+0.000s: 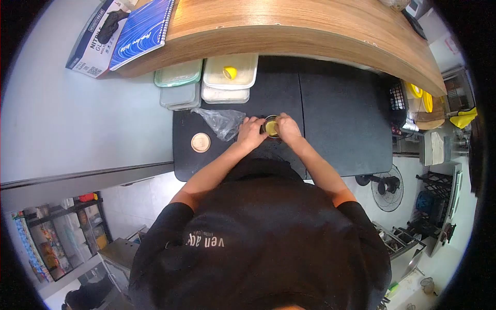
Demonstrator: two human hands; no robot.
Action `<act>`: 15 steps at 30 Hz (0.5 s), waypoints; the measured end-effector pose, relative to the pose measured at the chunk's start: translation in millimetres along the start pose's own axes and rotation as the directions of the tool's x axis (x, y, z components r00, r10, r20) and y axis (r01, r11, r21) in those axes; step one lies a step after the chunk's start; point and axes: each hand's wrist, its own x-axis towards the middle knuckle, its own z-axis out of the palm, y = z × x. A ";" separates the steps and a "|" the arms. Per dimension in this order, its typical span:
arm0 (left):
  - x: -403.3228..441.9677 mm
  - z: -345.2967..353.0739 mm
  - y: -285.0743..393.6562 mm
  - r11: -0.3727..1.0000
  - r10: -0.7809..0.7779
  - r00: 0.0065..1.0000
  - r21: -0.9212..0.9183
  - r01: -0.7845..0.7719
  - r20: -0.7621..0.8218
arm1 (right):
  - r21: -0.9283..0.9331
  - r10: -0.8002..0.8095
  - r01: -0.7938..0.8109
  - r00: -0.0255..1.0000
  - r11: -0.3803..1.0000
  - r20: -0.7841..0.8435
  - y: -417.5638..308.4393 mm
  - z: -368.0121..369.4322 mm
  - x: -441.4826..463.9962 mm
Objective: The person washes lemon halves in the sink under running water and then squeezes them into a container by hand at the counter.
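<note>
A small round jar (271, 127) with something yellowish inside stands on the black table near its front edge. My left hand (251, 132) grips the jar's left side, thumb and fingers against the wall. My right hand (287, 127) is closed at the right rim; what its fingers hold, if anything, is hidden. Beside my left hand lies a crumpled clear plastic bag (223, 123). Farther left, a round light-wood-coloured lid (200, 142) rests flat on the table.
Lidded plastic containers (178, 75) are stacked at the back left, and a cut lemon half (230, 73) sits on another lidded container (250, 80). A wooden shelf (289, 39) overhangs the table's (346, 119) back. A black basket (397, 98) stands at the right.
</note>
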 end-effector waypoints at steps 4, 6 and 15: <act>1.2 -7.7 11.4 0.997 0.083 0.996 0.008 -0.083 0.013 | 0.233 0.094 -0.112 0.992 0.966 0.084 7.5 -18.5 1.8; 3.0 -6.4 14.4 0.997 0.079 0.996 0.000 -0.079 0.039 | 0.480 0.244 -0.364 0.924 0.798 0.296 10.4 -24.1 0.9; 8.5 -0.5 15.7 0.939 -0.066 0.983 -0.323 0.120 0.173 | 0.791 -0.048 -0.599 0.800 -0.123 0.599 11.6 -50.4 -24.1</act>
